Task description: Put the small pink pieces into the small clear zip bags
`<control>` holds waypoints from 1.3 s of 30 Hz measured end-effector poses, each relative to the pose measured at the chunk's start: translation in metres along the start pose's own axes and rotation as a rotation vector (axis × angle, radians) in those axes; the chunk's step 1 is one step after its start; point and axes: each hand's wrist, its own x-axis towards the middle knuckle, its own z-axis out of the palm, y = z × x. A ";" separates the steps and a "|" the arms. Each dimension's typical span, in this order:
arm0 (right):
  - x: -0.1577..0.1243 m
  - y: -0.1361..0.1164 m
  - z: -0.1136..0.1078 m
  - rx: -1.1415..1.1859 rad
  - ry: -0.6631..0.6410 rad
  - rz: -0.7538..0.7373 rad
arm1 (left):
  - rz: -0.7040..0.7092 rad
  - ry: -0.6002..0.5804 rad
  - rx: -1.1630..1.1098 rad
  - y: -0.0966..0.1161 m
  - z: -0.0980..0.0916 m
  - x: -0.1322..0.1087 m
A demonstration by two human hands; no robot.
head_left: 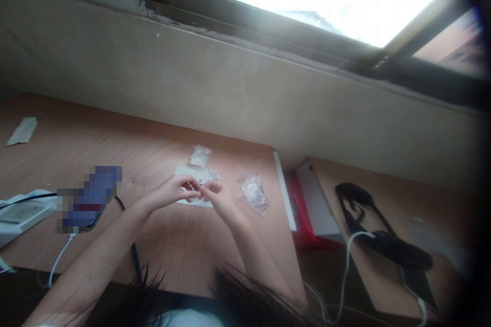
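My left hand (177,189) and my right hand (215,194) meet fingertip to fingertip above a white sheet (184,170) on the wooden table. Both pinch at the same spot; whatever is between the fingertips is too small to make out. Small bits (215,176) lie on the sheet just beyond my fingers. Behind the sheet rests a small clear plastic bag (200,155) with pale contents. To the right of my right hand lie clear plastic packets (253,192) with some pinkish parts.
At the left, a phone (92,194), blurred out, is plugged into a white cable beside a white power strip (26,214). A paper scrap (22,131) lies far left. Past a gap at the right, a second table (322,173) carries a black strapped device (383,235) with a cable.
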 end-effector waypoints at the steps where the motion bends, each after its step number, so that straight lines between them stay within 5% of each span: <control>1: 0.000 -0.001 0.000 0.012 0.000 -0.005 | -0.011 -0.011 -0.029 0.001 0.000 -0.001; 11: 0.004 0.000 -0.005 0.139 -0.235 -0.063 | -0.086 -0.049 -0.269 0.004 0.002 -0.004; 21: 0.004 -0.001 -0.001 0.195 -0.269 -0.010 | -0.078 -0.189 -0.247 0.013 -0.001 -0.007; 33: 0.017 -0.012 0.004 -0.288 0.159 0.068 | -0.085 0.218 0.108 -0.004 -0.006 0.019; 39: 0.029 -0.002 0.014 -0.158 -0.060 0.189 | -0.010 0.229 0.301 0.006 -0.006 0.020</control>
